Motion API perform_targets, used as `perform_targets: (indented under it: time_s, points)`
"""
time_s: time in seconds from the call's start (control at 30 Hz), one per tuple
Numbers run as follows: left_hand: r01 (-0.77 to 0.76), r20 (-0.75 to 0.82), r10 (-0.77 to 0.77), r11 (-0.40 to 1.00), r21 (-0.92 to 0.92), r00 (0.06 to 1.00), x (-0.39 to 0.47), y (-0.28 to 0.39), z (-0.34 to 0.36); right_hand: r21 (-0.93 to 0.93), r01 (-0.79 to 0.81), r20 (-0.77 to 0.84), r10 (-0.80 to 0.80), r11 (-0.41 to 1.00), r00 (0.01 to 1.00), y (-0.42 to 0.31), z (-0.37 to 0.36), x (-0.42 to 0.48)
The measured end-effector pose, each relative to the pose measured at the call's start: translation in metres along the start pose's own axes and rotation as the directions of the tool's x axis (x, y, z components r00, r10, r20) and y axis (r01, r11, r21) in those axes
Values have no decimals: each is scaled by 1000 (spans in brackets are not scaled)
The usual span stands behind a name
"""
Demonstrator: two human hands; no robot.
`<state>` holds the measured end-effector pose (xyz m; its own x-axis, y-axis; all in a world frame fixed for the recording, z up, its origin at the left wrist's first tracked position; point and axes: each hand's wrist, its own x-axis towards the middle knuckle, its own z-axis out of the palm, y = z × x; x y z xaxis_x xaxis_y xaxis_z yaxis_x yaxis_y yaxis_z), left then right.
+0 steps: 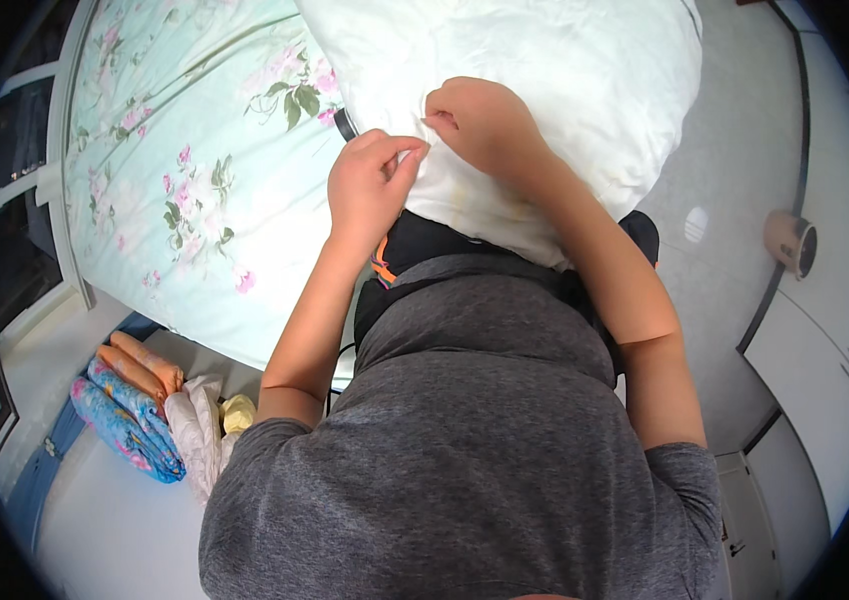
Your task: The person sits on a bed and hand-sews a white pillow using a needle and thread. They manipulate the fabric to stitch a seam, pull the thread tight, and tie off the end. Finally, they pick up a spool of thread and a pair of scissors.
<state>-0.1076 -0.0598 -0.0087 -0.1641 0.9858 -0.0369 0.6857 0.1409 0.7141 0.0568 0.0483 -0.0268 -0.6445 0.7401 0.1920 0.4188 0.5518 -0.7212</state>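
A large white cushion or pillow (589, 97) with faint yellowish stains lies across my lap. Over its left part, my left hand (376, 176) has its thumb and forefinger pinched together at the white fabric. My right hand (477, 124) is just above and to the right, its fingers curled and their tips close together near the same fabric. Whether a small thing such as a needle or thread is between the fingers cannot be told. A short black strap or band (346, 124) shows at the cushion's left edge, beside my left hand.
A bed with a pale green floral sheet (192, 300) spreads to the left, below a window (19, 135). Rolled blue (128, 420) and orange bedding (141, 364) lies at the lower left. A round beige bin or pot (788, 244) stands on the grey floor at right.
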Motion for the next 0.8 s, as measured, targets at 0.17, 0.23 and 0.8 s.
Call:
perform_targets:
  time_s: [0.17,0.23,0.8]
  points:
    - [-127,-94,141,981,146,986,11,0,16,-90,-122,-105,112,988,988,0,-4,-5]
    - [-138,-104,155,978,160,982,16,2,21,-109,-166,-167,147,980,975,-1,-5,-4]
    - [-154,-185,118,968,-196,976,5,-17,44,21,-8,-198,12,1000,980,4,1,-16]
